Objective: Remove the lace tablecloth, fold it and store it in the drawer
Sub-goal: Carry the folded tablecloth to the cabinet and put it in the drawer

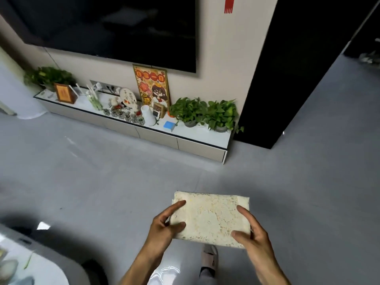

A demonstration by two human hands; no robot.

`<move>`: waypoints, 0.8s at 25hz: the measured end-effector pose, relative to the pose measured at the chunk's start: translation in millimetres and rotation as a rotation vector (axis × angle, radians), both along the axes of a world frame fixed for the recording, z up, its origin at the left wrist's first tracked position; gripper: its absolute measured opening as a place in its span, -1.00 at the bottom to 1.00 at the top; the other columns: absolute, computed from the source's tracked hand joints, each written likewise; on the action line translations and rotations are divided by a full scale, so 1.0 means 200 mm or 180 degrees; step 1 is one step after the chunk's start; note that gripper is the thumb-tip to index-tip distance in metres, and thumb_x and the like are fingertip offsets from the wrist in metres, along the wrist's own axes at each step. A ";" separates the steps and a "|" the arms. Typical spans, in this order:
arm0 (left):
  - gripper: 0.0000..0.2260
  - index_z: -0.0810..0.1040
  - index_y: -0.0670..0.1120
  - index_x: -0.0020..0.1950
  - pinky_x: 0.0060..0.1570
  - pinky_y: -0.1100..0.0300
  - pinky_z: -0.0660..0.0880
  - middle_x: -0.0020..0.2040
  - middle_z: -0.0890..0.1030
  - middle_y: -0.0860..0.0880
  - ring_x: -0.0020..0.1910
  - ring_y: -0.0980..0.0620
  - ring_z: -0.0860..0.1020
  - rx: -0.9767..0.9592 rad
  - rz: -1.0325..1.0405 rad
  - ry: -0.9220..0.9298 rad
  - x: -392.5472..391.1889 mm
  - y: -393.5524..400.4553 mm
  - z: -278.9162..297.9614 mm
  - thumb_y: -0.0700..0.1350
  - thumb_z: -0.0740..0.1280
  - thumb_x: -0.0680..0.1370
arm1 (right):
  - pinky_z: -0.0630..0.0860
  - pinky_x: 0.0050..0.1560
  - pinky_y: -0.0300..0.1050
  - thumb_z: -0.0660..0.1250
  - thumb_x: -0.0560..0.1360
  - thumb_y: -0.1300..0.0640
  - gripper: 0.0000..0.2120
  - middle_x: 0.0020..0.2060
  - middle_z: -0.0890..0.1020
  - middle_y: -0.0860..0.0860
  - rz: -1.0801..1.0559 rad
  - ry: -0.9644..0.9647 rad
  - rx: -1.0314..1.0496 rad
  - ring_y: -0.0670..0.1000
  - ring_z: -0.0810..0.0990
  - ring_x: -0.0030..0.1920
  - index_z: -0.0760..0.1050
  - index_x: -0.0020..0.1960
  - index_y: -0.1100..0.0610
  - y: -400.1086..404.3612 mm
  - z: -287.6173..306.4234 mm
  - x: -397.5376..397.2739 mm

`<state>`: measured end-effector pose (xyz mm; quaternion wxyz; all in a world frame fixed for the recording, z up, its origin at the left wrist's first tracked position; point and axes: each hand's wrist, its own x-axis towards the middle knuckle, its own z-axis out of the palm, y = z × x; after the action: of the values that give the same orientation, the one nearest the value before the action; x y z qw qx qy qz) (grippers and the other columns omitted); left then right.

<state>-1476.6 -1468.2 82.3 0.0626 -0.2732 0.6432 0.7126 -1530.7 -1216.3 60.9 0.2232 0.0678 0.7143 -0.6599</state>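
Observation:
The cream lace tablecloth is folded into a flat rectangle and held in the air above the grey floor. My left hand grips its left edge, thumb on top. My right hand grips its right edge the same way. Ahead stands a low TV cabinet along the wall, with beige drawer fronts that are all closed.
The cabinet top carries potted plants, a white cup, a blue box, a picture and small ornaments. A large dark TV hangs above. A white table edge sits at the lower left. A slippered foot shows below the cloth.

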 end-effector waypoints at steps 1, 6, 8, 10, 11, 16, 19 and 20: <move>-0.48 0.62 0.21 0.20 0.31 0.02 0.47 0.28 0.58 0.19 0.33 0.11 0.48 0.0020 -0.0015 -0.0047 -0.14 -0.08 -0.03 -0.37 0.40 0.44 | 0.42 0.29 -0.15 0.41 0.43 0.36 -0.36 0.30 0.50 -0.32 0.0022 -0.0055 0.0062 -0.19 0.54 0.18 0.48 0.29 -0.29 -0.08 -0.04 -0.14; -0.48 0.62 0.21 0.20 0.14 0.36 0.48 0.27 0.58 0.25 0.29 0.26 0.48 0.0062 -0.0335 -0.0067 -0.97 -0.55 -0.29 -0.37 0.40 0.45 | 0.44 0.24 -0.18 0.42 0.41 0.37 -0.37 0.27 0.53 -0.36 -0.0128 -0.0170 0.0252 -0.28 0.52 0.19 0.50 0.27 -0.26 -0.50 -0.25 -0.88; -0.49 0.63 0.19 0.19 0.11 0.36 0.49 0.27 0.58 0.25 0.27 0.29 0.47 0.0152 -0.0444 -0.0095 -1.27 -0.74 -0.48 -0.38 0.41 0.45 | 0.52 0.12 -0.22 0.44 0.40 0.35 -0.37 0.24 0.54 -0.37 -0.0257 -0.0230 0.0284 -0.25 0.57 0.14 0.50 0.27 -0.27 -0.68 -0.41 -1.14; -0.49 0.65 0.18 0.16 0.03 0.37 0.53 0.24 0.61 0.24 0.26 0.30 0.48 0.0213 -0.0485 -0.0116 -1.54 -0.89 -0.67 -0.40 0.42 0.44 | 0.60 -0.01 -0.22 0.45 0.40 0.33 -0.38 0.23 0.57 -0.29 -0.0449 -0.0338 0.0230 -0.17 0.59 0.16 0.51 0.27 -0.26 -0.83 -0.59 -1.34; -0.49 0.66 0.17 0.15 0.02 0.34 0.56 0.23 0.62 0.21 0.25 0.26 0.51 0.0253 -0.0511 -0.0165 -1.67 -0.97 -0.81 -0.41 0.43 0.43 | 0.61 -0.06 -0.21 0.45 0.40 0.34 -0.39 0.23 0.57 -0.22 -0.0539 -0.0402 0.0216 -0.11 0.60 0.17 0.52 0.26 -0.25 -0.91 -0.72 -1.45; -0.43 0.60 0.11 0.26 0.06 0.13 0.60 0.26 0.61 0.08 0.23 0.03 0.58 0.0685 -0.0671 -0.0520 -2.12 -1.25 -1.58 -0.43 0.40 0.41 | 0.65 -0.12 -0.07 0.41 0.40 0.43 -0.40 0.21 0.56 -0.07 -0.0583 -0.0791 0.0150 -0.02 0.60 0.14 0.54 0.22 -0.19 -1.17 -1.46 -1.90; -0.36 0.60 0.09 0.27 0.00 0.07 0.61 0.29 0.55 0.00 0.17 -0.06 0.60 0.0990 -0.0713 -0.0853 -2.31 -1.32 -2.11 -0.51 0.36 0.36 | 0.64 -0.16 -0.15 0.42 0.38 0.41 -0.41 0.13 0.61 -0.09 -0.0465 -0.0897 0.0209 -0.09 0.67 0.03 0.55 0.20 -0.19 -1.19 -1.98 -2.11; -0.35 0.61 0.09 0.25 -0.02 0.06 0.62 0.29 0.53 -0.02 0.16 -0.08 0.59 0.1054 -0.0680 -0.0925 -2.37 -1.32 -2.30 -0.52 0.36 0.34 | 0.63 -0.16 -0.17 0.44 0.37 0.39 -0.42 0.11 0.64 -0.08 -0.0401 -0.0923 0.0199 -0.11 0.67 0.02 0.55 0.19 -0.19 -1.19 -2.18 -2.16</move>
<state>-1949.8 -1732.6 -377.0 0.2734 -0.2893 0.5271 0.7508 -1963.4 -1454.1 -375.1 0.2799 0.2139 0.6891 -0.6333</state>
